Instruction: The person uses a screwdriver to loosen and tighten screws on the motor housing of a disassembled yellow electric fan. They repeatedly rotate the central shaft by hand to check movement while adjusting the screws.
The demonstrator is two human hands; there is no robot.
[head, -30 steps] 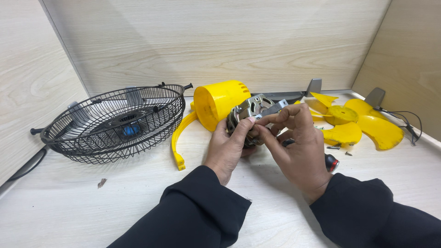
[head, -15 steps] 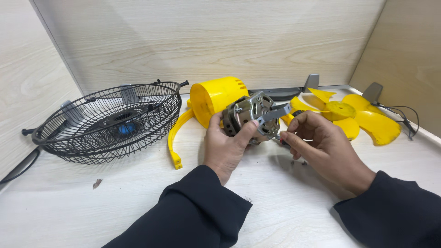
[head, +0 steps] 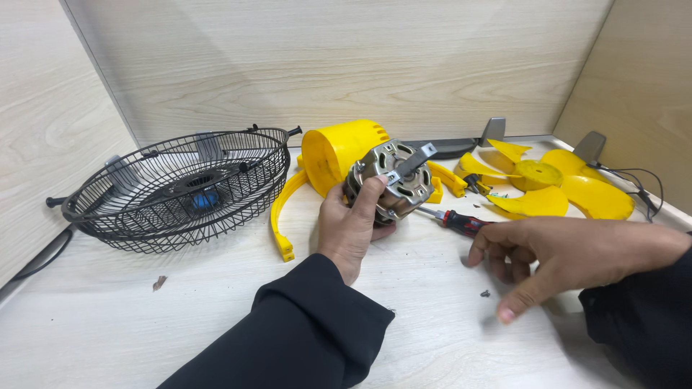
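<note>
So the left hand (head: 351, 229) is wrapped around the metal fan motor (head: 393, 180), holding it up against the yellow motor housing (head: 339, 153). Right hand (head: 562, 253) hovers loose and empty, fingers spread, just beside the red-handled screwdriver (head: 455, 220) on the table (head: 144, 317).

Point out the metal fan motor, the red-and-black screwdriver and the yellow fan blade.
Silver metal fan motor (head: 395, 180), head view, front plate.
Red-and-black handled screwdriver (head: 461, 222), head view, handle.
Yellow plastic fan blade (head: 535, 175), head view, round hub.
</note>
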